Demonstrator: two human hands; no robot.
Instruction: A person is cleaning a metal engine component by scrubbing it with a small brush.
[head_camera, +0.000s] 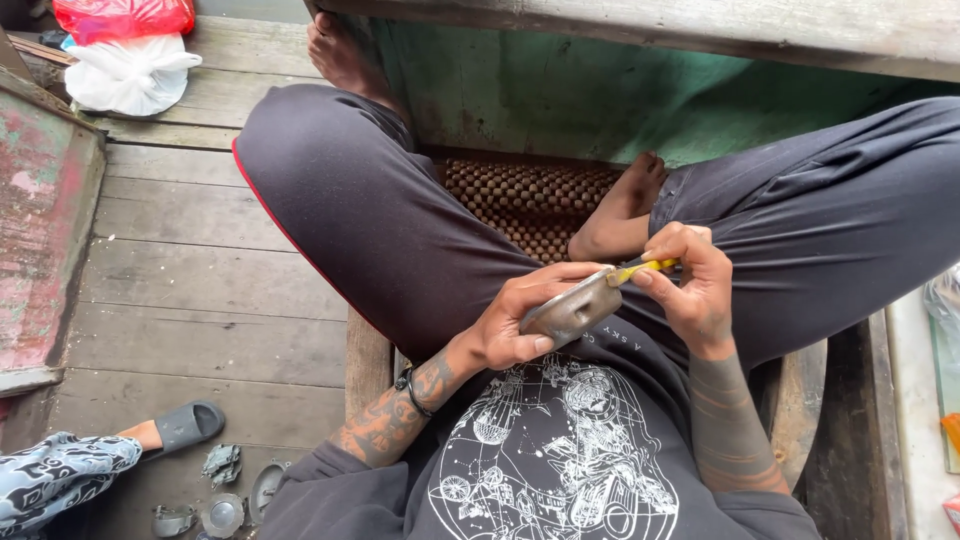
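My left hand (525, 320) grips a flat grey metal piece (572, 308) over my lap, thumb under it and fingers curled over its top. My right hand (690, 285) pinches a small tool with a yellow handle (648, 267), its tip resting on the upper right end of the metal piece. Both hands sit close together above my crossed legs in dark trousers. A dark band circles my left wrist (410, 392).
A brown beaded mat (525, 195) lies under my feet before a green wall (620, 95). Several grey metal parts (222, 500) lie on the plank floor at lower left, beside another person's foot in a grey sandal (180, 427). Red and white bags (128, 50) sit top left.
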